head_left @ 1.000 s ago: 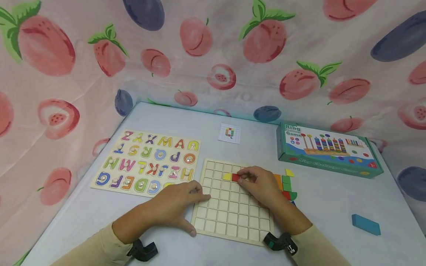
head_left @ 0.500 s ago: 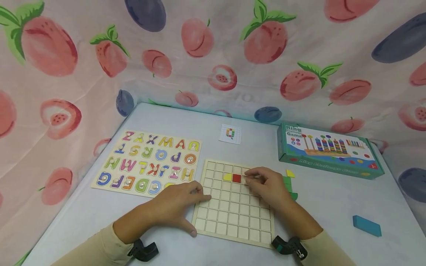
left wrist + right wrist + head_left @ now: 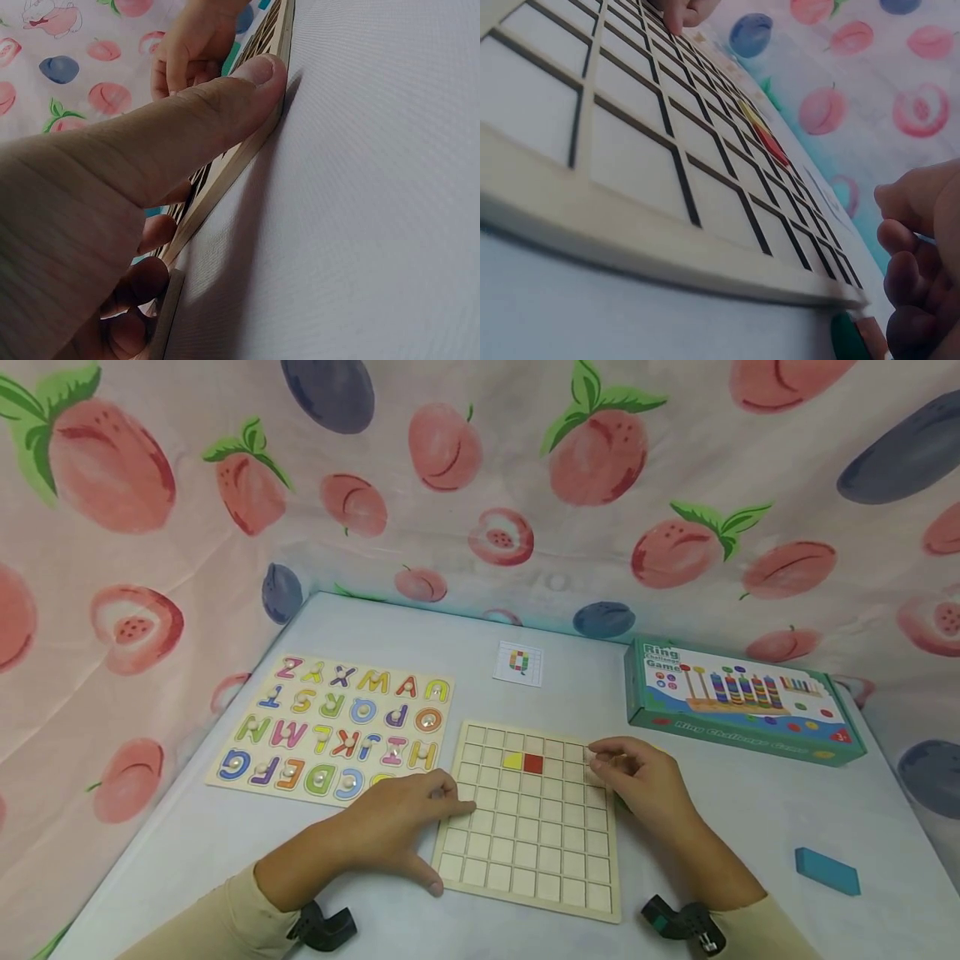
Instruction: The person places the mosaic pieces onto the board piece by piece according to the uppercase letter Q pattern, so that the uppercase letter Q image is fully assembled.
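Observation:
The wooden grid board (image 3: 517,832) lies flat, with a yellow piece (image 3: 513,761) and a red square (image 3: 533,764) side by side in its second row. My left hand (image 3: 397,822) touches the board's left edge, its thumb at the near-left corner and forefinger stretched over the edge. At the upper right edge hovers my right hand (image 3: 645,785), fingers loosely bent, with nothing visible between them. Beneath it, a green piece (image 3: 845,337) and a reddish piece (image 3: 871,335) show in the right wrist view; the head view mostly hides them.
An alphabet board (image 3: 255,787) with knobbed letters lies at the left. Behind the grid is a card (image 3: 517,663) showing a coloured Q. The Ring Challenge Game box (image 3: 750,737) stands back right, and a blue block (image 3: 827,871) lies at the right.
My right hand has moved rightward from the red square to the board's right edge, uncovering the square and several grid cells. My left hand has stayed in place.

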